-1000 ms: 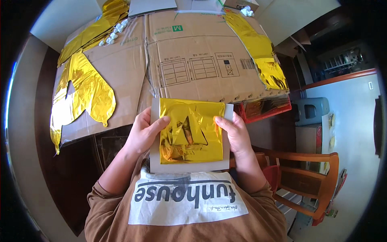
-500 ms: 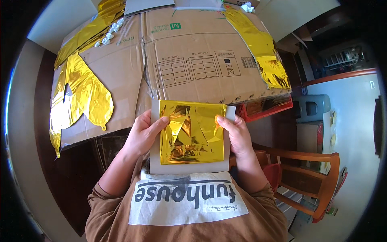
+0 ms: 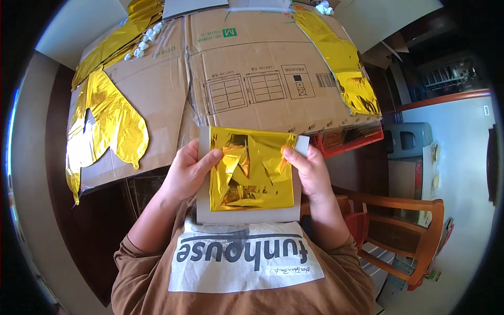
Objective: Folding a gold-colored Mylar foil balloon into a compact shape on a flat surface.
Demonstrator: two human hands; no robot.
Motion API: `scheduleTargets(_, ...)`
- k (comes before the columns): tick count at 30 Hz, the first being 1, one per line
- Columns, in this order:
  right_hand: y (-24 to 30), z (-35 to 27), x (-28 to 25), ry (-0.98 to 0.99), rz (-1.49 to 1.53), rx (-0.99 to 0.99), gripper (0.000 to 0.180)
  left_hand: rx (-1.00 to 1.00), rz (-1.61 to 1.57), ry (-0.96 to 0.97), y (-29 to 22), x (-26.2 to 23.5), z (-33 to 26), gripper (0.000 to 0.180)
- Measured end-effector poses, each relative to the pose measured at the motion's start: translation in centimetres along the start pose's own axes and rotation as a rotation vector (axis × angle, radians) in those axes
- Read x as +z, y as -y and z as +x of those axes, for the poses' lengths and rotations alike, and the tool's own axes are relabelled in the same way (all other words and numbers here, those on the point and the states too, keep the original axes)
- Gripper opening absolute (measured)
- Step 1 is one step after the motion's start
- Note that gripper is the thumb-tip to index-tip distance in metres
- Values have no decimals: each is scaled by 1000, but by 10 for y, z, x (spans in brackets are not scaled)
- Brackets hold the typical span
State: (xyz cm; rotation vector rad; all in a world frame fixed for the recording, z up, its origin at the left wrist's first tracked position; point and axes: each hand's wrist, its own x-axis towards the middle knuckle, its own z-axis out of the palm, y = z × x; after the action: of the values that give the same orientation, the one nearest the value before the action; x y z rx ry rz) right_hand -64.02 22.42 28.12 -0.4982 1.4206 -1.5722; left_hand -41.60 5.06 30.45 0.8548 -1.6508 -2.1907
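A folded square of shiny gold foil [image 3: 257, 168], like a flattened foil balloon, lies on a grey card [image 3: 247, 215] in front of my chest. My left hand [image 3: 193, 169] grips the card by its left edge, its thumb pressing on the foil. At the opposite edge my right hand [image 3: 311, 170] is closed the same way, with its thumb on the foil's upper right part. The fingers behind the card are hidden. Creases and reflections cross the foil, and the card shows around it.
Flattened cardboard [image 3: 257, 58] covers the surface ahead. A flat gold foil balloon [image 3: 121, 123] lies left, another gold foil piece [image 3: 336, 52] right. Small white lumps [image 3: 142, 47] sit far left. A red crate [image 3: 352, 142], a wooden chair [image 3: 433, 231] and a grey-blue stool [image 3: 415, 139] stand right.
The card and foil have shifted very slightly up and to the right with both hands, and the reflections on the foil differ. Both hands keep their hold.
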Motion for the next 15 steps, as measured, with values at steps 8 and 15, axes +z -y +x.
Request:
scheduleTargets(8, 34, 119, -17, 122, -275, 61, 22, -47, 564, -258, -31, -21, 69, 47)
scheduleTargets(15, 41, 145, -12, 5, -578, -7, 29, 551, 1361, -446, -31, -13, 81, 58)
